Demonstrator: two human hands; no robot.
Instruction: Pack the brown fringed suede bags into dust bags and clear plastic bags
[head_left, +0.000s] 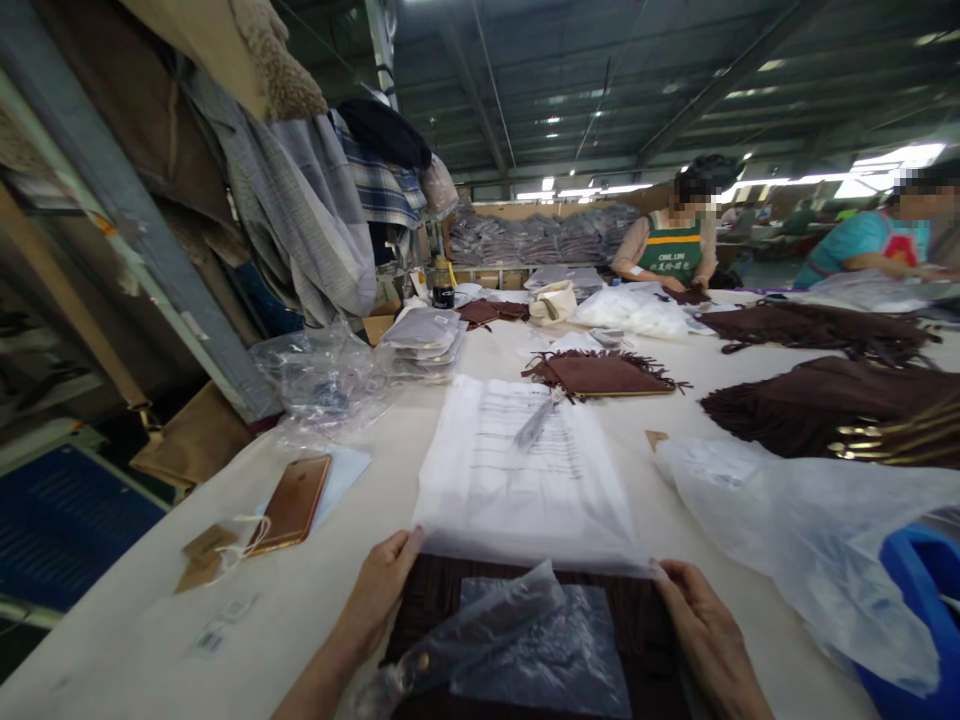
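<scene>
A translucent white plastic bag [465,480] with printed lines of text lies flat on the table in front of me. My left hand [384,580] pinches its near left corner, thumb and fingers closed on the edge. At the near right corner my right hand [699,615] is closed on the same edge. Just below that edge, between my hands, is a dark brown fringed bag [649,650]. Across it lie a clear plastic sheet [585,665] and a rolled clear plastic sleeve [487,625]; what the sleeve contains is unclear. The fringed bag's near end is out of frame.
To the left are a phone [294,500], cardboard tags [206,550] and crumpled clear plastic [322,370]. Packed bags [424,335] and a brown fringed pouch [600,373] sit farther back. Brown bags [847,400], loose plastic [810,520] and a blue container [911,580] occupy the right. Two people work beyond.
</scene>
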